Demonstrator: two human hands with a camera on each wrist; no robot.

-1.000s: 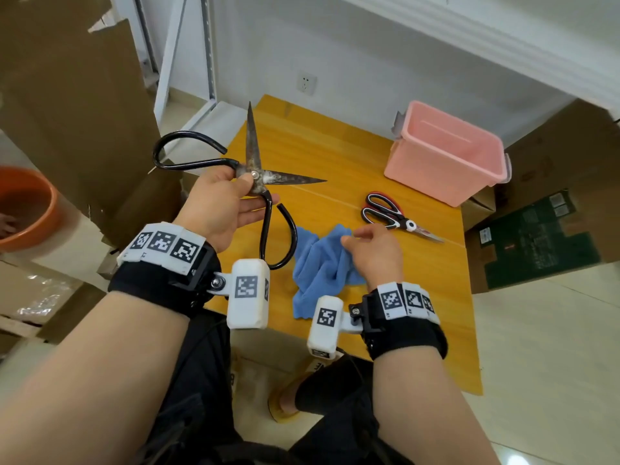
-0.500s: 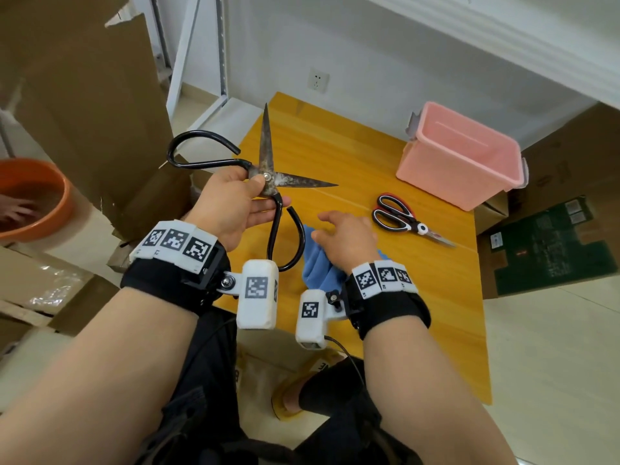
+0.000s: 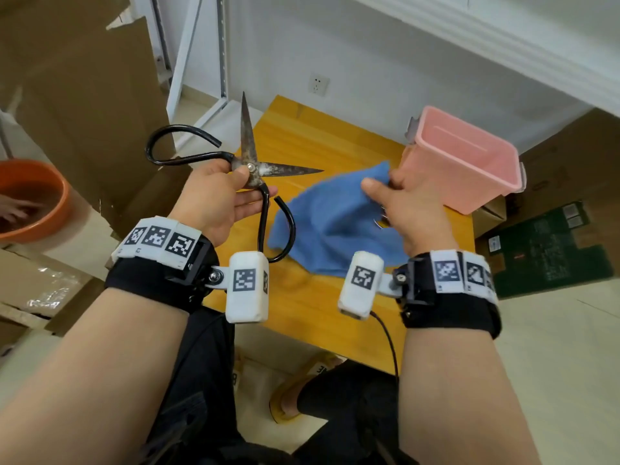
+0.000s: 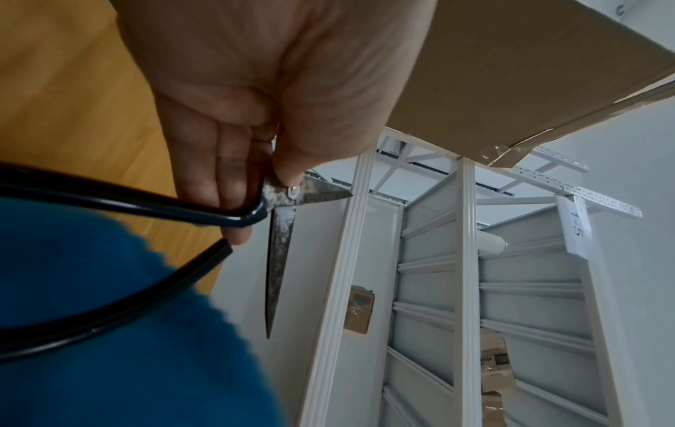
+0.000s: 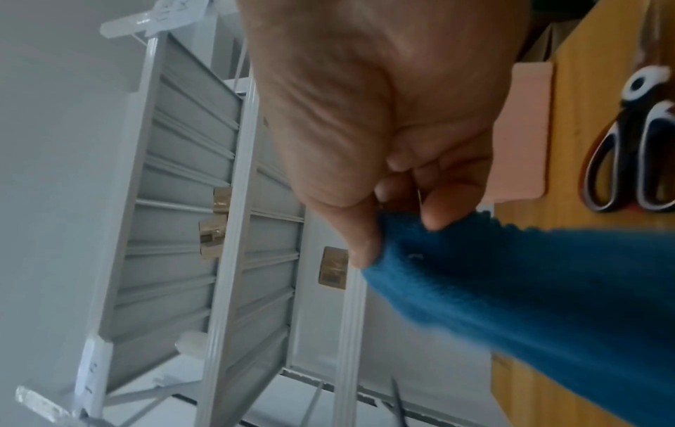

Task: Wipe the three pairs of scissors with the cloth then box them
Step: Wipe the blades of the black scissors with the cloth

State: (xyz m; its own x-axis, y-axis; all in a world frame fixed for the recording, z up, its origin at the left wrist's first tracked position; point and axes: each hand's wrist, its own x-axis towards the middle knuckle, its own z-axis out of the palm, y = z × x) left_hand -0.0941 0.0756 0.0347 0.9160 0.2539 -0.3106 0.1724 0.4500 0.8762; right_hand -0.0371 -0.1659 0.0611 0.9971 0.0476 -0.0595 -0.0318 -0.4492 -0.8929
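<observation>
Blue cloth (image 3: 330, 216), pink box (image 3: 466, 176), seemingly rust-mottled black-handled scissors (image 3: 251, 166)

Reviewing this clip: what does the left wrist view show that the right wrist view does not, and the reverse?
Only the left wrist view shows the left hand gripping the open, rusty black-handled scissors near the pivot. Only the right wrist view shows the right hand pinching the cloth, the black-and-white-handled scissors lying on the table, and the pink box. Both show the blue cloth, the wooden table and the white metal rack.
</observation>
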